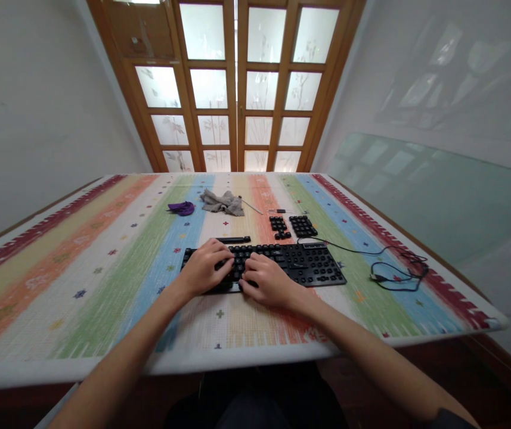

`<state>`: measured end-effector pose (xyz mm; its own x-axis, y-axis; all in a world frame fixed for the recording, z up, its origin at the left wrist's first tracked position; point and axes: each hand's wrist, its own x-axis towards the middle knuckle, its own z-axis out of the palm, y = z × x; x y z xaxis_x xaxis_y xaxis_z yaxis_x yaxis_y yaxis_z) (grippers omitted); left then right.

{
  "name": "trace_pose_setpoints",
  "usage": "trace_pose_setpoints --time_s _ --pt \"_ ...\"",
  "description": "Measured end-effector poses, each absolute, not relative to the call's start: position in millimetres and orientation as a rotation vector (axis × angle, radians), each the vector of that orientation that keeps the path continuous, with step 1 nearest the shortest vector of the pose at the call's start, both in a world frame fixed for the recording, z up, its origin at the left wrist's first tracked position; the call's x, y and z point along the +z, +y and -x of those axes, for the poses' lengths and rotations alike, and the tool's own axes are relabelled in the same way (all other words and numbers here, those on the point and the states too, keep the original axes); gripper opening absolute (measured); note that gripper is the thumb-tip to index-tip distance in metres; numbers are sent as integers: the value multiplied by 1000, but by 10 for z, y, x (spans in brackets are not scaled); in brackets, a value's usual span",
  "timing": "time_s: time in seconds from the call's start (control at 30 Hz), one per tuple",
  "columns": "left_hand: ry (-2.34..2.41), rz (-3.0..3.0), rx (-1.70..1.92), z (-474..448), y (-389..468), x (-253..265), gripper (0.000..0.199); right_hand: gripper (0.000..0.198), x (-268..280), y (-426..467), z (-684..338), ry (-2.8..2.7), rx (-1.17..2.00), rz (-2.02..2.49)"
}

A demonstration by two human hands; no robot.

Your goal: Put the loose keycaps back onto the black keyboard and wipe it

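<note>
A black keyboard (282,260) lies near the front edge of the table, with keycaps off its right-hand part. My left hand (208,265) rests over its left part, fingers bent and thumb turned inward. Just beside it, my right hand (266,277) is curled at the front middle of the keyboard, fingertips down among the keys. Whether a small key sits between the fingers of either hand is hidden. Loose black keycaps stand in a block (302,226) and a smaller group (278,224) behind the keyboard. A long black keycap strip (234,239) lies behind my left hand.
A grey cloth (223,203) and a purple strap-like bundle (182,208) lie farther back. A thin rod (251,205) and a small dark-handled tool (277,211) are to the right of the cloth. The black cable (409,275) coils at right on the striped tablecloth (103,262).
</note>
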<state>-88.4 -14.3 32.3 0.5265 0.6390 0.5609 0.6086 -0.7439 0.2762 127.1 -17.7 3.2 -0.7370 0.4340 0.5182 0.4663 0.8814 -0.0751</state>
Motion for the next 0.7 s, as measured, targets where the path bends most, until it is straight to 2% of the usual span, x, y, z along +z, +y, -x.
trace_pose_setpoints --time_s 0.1,0.37,0.7 --pt "1225 -2696 928 995 151 396 16 25 135 11 -1322 -2424 33 640" --pt "1273 -2570 478 1039 824 311 12 7 151 857 -1374 -2355 185 980" --pt "1330 -2530 534 1064 780 406 15 9 74 1081 -1306 -2414 321 1134"
